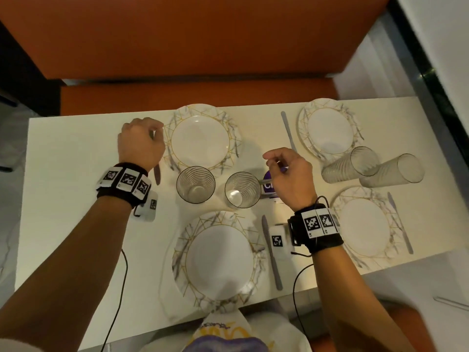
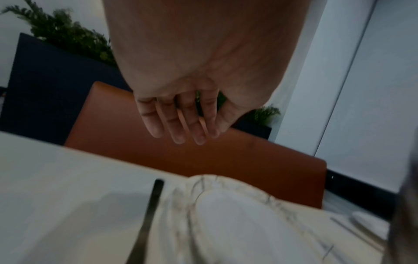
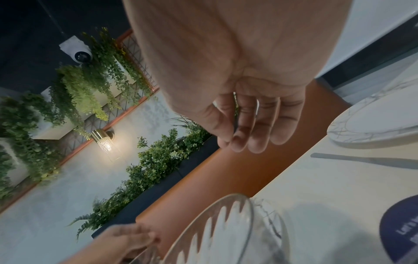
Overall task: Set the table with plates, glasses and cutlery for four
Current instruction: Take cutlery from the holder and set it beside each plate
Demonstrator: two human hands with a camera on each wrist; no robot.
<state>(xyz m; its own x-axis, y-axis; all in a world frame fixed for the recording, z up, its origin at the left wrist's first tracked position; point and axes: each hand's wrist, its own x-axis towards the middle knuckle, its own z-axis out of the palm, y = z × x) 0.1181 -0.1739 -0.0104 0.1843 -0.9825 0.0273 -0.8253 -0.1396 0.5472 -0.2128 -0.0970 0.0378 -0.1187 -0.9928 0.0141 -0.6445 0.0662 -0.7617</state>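
Four marble-patterned plates lie on the white table: far left, far right, near left, near right. Two glasses stand upright mid-table; two more lean tilted on the right. Knives lie beside three plates. My left hand hovers with relaxed fingers over a fourth knife left of the far left plate. My right hand pinches thin metal cutlery above the table's middle.
A round purple card lies under my right hand, next to the right upright glass. An orange bench runs along the table's far edge. Cables hang from both wristbands. A metal strip shows off the table at lower right.
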